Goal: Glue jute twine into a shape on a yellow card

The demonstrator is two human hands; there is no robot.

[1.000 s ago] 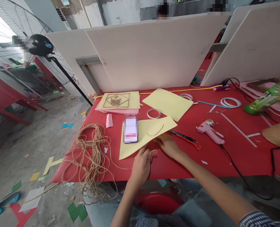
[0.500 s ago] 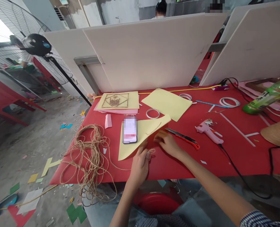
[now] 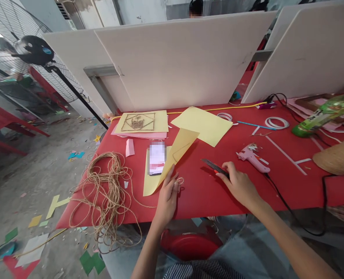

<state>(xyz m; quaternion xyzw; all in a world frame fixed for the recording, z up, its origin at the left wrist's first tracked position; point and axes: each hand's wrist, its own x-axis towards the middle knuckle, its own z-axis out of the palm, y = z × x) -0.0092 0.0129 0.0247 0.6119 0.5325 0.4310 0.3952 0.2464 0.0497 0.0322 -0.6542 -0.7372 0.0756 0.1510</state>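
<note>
Left hand [image 3: 168,192] at the near edge of the red counter [image 3: 206,193], thumb and fingers pinching the lower edge of a yellow paper triangle [image 3: 172,157] and lifting it; the sheet stands tilted, its right part raised off the counter and its far tip curling over. A short loop of twine [image 3: 180,181] lies at the fingertips. A phone [image 3: 156,157] rests on the flat left part of the sheet. Right hand [image 3: 239,184] lies palm down on the counter to the right, well apart from the paper, fingers curled over the handle of a red and black utility knife [image 3: 214,167]; blade end points left. Loose coil of jute twine [image 3: 108,190] sits left of the paper. Pink glue gun [image 3: 251,157] just beyond the right hand. Second yellow sheet [image 3: 202,124] lies flat farther back.
</note>
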